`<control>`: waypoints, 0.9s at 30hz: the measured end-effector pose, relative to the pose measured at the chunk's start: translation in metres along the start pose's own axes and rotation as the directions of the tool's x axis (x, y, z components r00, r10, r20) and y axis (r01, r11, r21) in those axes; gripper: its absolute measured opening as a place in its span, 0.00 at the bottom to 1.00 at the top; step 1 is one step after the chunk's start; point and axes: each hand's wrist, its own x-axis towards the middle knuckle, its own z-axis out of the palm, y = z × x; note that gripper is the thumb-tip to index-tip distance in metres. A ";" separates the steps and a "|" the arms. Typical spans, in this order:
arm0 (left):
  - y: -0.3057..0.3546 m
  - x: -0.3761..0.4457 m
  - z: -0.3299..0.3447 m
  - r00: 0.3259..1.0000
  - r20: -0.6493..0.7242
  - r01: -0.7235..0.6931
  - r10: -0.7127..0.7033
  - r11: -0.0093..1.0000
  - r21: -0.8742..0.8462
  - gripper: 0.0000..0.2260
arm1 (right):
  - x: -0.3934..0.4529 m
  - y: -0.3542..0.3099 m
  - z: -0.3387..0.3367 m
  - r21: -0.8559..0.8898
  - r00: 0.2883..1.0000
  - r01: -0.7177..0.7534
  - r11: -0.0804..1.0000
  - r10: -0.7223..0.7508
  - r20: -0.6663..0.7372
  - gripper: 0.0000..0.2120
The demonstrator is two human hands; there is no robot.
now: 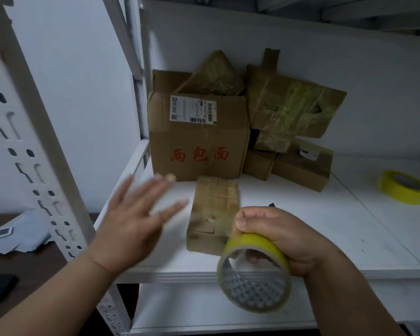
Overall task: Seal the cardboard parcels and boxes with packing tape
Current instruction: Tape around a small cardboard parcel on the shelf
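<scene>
A small flat cardboard parcel (212,214), wrapped in clear tape, lies on the white shelf (325,238) near its front edge. My right hand (281,236) grips a yellow tape roll (254,272) just in front of and to the right of the parcel, fingers through its core. My left hand (131,224) hovers with spread fingers to the left of the parcel, blurred, not touching it. Behind stands a large box with red characters (197,139) and a shipping label, with taped parcels (291,107) stacked in and beside it.
A second yellow tape roll (403,186) lies at the shelf's right. Small boxes (301,166) sit at the back under the taped parcels. A white perforated rack post (34,146) stands at left. A dark desk (22,263) below left holds grey paper and a phone.
</scene>
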 end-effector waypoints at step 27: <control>0.086 0.073 -0.014 0.370 0.744 0.808 -0.556 -0.203 -0.553 0.12 | 0.018 -0.003 -0.051 -0.427 0.986 -0.104 0.898 0.151 0.077 0.13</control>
